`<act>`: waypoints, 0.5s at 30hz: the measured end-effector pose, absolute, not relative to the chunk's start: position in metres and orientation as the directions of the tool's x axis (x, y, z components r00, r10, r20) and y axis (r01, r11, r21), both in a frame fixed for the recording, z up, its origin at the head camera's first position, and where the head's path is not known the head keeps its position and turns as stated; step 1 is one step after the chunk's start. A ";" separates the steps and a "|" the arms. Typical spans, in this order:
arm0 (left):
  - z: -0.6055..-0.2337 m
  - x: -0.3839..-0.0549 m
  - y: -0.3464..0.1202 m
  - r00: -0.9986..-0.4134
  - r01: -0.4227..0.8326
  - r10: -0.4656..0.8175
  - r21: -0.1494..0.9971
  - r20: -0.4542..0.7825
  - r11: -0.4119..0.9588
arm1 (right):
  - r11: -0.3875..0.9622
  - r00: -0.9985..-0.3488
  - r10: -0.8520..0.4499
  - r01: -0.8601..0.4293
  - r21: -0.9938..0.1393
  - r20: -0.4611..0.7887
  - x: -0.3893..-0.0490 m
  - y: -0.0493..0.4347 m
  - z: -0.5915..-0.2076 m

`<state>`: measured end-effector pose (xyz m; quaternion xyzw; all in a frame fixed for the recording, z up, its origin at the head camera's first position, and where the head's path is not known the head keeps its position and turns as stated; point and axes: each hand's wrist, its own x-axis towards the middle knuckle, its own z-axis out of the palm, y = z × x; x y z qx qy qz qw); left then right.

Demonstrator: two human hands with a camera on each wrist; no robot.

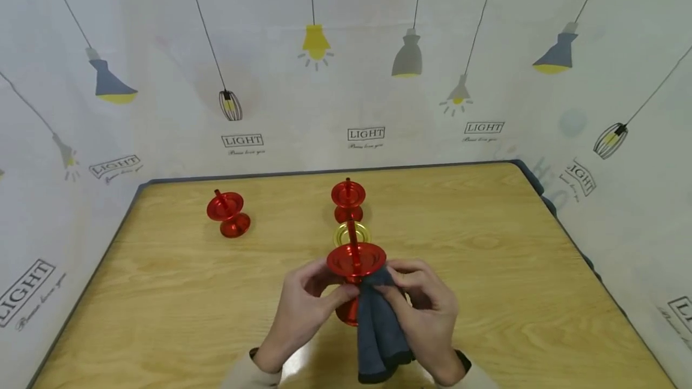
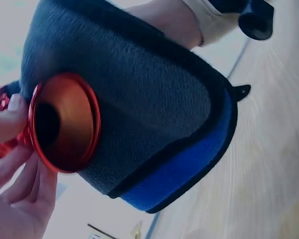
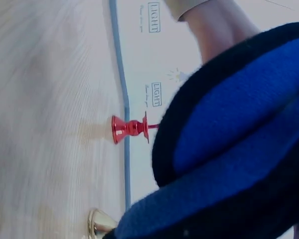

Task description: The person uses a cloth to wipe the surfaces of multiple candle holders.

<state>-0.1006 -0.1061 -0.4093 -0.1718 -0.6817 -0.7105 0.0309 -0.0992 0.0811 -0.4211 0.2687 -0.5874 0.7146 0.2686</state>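
Note:
A red metal candle holder [image 1: 369, 260] is held up at the front middle of the table, its dish and central tube upward. My left hand [image 1: 305, 302] grips it below the dish, thumb across the stem. In the left wrist view its flared, hollow base [image 2: 72, 117] faces the camera. My right hand [image 1: 432, 314] pinches a folded cloth [image 1: 375, 335] against the holder's right side, just under the dish. The cloth is dark grey on one face, blue on the other [image 3: 239, 104], with black edging; its lower end hangs loose. Fingers behind the dish and cloth are partly hidden.
One red candle holder [image 1: 235, 225] stands at the table's left, another [image 1: 348, 198] at the back middle. Between that one and the held holder, a gold one [image 1: 340, 236] is partly hidden. A lamp-printed backdrop [image 1: 303, 143] surrounds the wooden table [image 1: 503, 239].

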 end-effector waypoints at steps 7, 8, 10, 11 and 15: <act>-0.416 -0.107 -0.115 -0.938 0.117 0.303 0.976 0.169 -0.182 | -0.246 -0.859 0.032 -0.503 -0.829 0.512 -0.103 0.082 -0.421; -0.416 -0.107 -0.115 -0.943 0.093 0.299 0.979 0.146 -0.182 | -0.245 -0.866 0.035 -0.491 -0.836 0.499 -0.104 0.082 -0.421; -0.415 -0.107 -0.114 -0.956 0.084 0.265 0.984 0.124 -0.158 | -0.235 -0.867 0.052 -0.493 -0.838 0.496 -0.106 0.080 -0.422; -0.414 -0.106 -0.113 -0.964 0.087 0.236 0.986 0.118 -0.140 | -0.224 -0.858 0.063 -0.511 -0.830 0.510 -0.107 0.080 -0.422; -0.411 -0.105 -0.106 -0.983 0.136 0.109 0.986 0.146 -0.095 | -0.165 -0.767 0.104 -0.641 -0.750 0.633 -0.111 0.074 -0.423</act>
